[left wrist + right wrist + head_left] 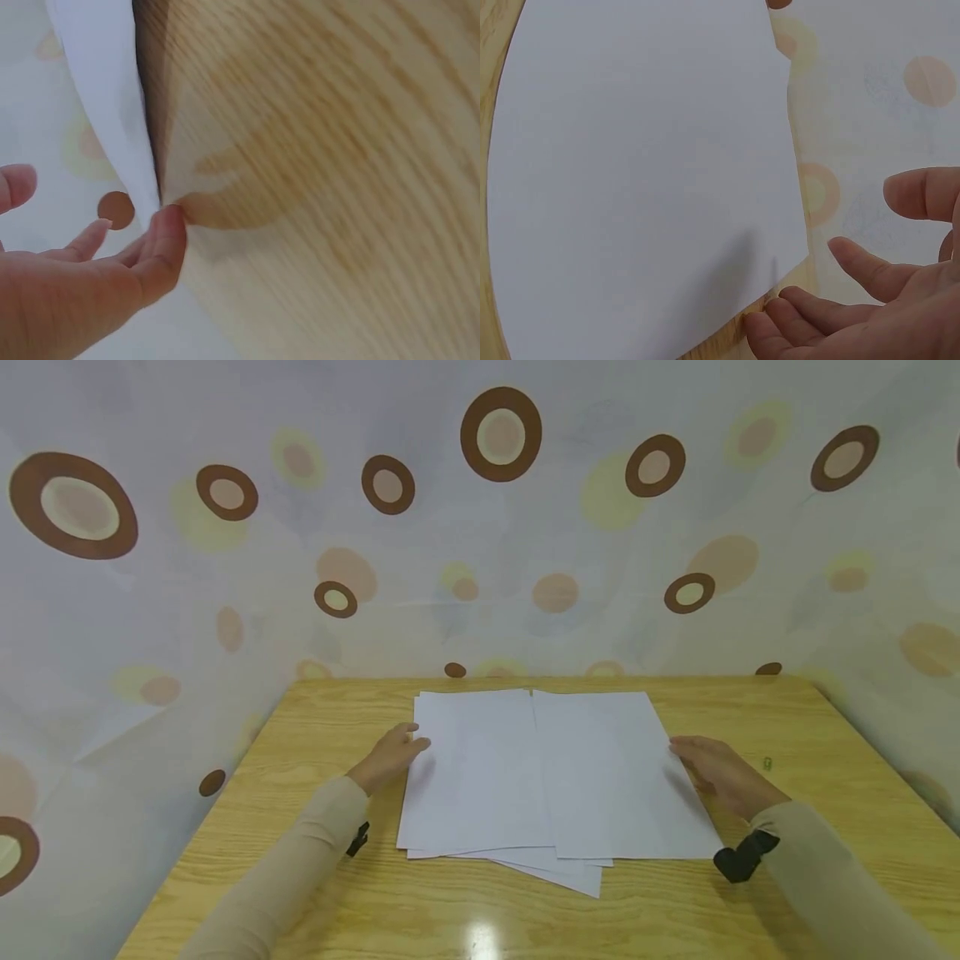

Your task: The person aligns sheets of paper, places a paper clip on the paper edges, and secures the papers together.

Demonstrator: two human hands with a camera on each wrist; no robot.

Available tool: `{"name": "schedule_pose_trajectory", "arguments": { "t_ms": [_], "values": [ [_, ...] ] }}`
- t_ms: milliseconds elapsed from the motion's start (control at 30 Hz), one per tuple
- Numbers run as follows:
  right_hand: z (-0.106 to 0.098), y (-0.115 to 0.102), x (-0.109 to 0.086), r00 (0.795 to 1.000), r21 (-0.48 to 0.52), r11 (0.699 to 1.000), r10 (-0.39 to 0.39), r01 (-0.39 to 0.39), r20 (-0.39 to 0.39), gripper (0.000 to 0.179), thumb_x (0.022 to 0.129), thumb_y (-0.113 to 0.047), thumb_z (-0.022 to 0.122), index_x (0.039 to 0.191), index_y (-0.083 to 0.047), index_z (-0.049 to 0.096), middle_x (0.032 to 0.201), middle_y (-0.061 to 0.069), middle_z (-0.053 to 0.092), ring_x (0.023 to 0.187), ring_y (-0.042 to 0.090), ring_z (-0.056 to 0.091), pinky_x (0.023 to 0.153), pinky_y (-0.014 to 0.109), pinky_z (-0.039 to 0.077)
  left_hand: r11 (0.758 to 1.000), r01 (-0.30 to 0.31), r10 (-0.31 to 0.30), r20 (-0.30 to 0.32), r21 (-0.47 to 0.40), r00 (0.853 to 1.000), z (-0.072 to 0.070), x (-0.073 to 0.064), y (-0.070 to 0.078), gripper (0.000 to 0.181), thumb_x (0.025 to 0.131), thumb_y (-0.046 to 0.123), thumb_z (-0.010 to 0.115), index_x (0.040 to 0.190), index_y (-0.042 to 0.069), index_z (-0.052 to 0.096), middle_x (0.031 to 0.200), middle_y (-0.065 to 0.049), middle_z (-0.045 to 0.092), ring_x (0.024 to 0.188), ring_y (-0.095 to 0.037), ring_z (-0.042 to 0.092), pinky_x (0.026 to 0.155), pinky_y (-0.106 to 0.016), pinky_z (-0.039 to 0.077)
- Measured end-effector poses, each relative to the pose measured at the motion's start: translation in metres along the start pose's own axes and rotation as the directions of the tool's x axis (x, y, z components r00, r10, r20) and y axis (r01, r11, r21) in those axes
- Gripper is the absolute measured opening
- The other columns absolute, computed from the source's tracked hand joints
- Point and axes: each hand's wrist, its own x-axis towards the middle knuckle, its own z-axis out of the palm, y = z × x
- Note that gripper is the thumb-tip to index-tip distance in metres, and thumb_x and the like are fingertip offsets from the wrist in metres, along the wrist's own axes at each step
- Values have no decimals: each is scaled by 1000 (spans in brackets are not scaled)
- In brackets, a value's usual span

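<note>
Several white sheets of paper lie overlapping on the wooden table. The left sheet point(472, 768) sits on others, whose corners stick out below it. A right sheet point(626, 777) lies beside it, its left edge meeting the left one. My left hand point(388, 757) is at the left edge, the thumb over the paper in the head view; in the left wrist view its fingertips point(171, 217) touch the paper's edge. At the right sheet's right edge is my right hand point(723, 771), fingers extended and thumb apart in the right wrist view. Whether it touches the paper I cannot tell.
A small green paper clip point(767, 763) lies on the wooden table point(315, 893), to the right of my right hand. Behind and beside the table hangs a pale covering point(555, 543) with brown, peach and yellow circles. Dark straps or devices are on both wrists.
</note>
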Motion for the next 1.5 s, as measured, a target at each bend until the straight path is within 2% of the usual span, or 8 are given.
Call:
{"name": "schedule_pose_trajectory", "arguments": {
  "t_ms": [133,200,333,600,967,1100,1233,1500],
  "values": [
    [2,-2,4,1000,-3,1000,1,-1,1,69,104,-38,34,150,8,8,155,30,-1,142,47,1,111,62,16,997,-1,0,-4,-76,1000,1,7,-1,60,101,32,43,148,0,25,150,-28,27,138,-42,30,110,-54,30],
    [5,-3,5,1000,-21,1000,2,-2,-22,69,103,-38,36,149,8,12,150,32,21,132,44,34,106,56,31,995,-1,2,11,-100,1000,2,8,0,59,101,30,43,148,0,25,151,-28,27,138,-42,29,111,-53,29],
    [10,-5,5,998,-59,998,2,-6,-64,66,103,-34,36,149,8,15,86,10,46,70,21,43,76,35,38,995,-6,10,40,-100,999,8,7,7,59,101,30,44,148,0,26,151,-26,28,138,-41,30,111,-52,30],
    [13,-6,2,998,-103,994,-47,44,-34,64,104,-36,34,148,8,17,146,33,24,132,45,27,103,55,34,997,-13,16,39,-77,999,18,6,14,57,100,30,47,147,4,31,150,-25,31,136,-40,33,108,-55,32],
    [8,-4,-4,998,-105,993,-49,46,-25,65,105,-35,33,148,10,15,152,34,8,139,50,12,108,60,26,995,11,-8,28,-96,1000,26,-2,17,55,100,28,47,146,2,32,148,-27,33,134,-41,36,106,-55,35],
    [5,-3,-6,998,-97,994,-51,48,-30,65,104,-35,34,147,10,17,152,34,11,137,48,17,104,55,33,993,30,-28,23,-114,999,27,-11,19,54,99,26,48,145,1,34,147,-26,35,132,-41,39,106,-54,36],
    [5,-1,-3,996,-114,991,-79,74,-38,63,104,-33,36,146,11,20,96,23,54,91,32,52,84,38,44,993,29,-26,30,-115,999,31,-16,21,53,98,26,49,143,1,37,147,-26,36,131,-41,40,104,-53,38],
    [22,-1,7,995,-93,993,-80,75,-56,58,103,-31,41,144,9,31,75,-3,34,65,11,35,70,27,38,994,9,-6,26,-111,1000,41,-22,21,50,98,25,50,142,2,41,145,-27,37,132,-42,39,104,-55,38]
  ]
}}
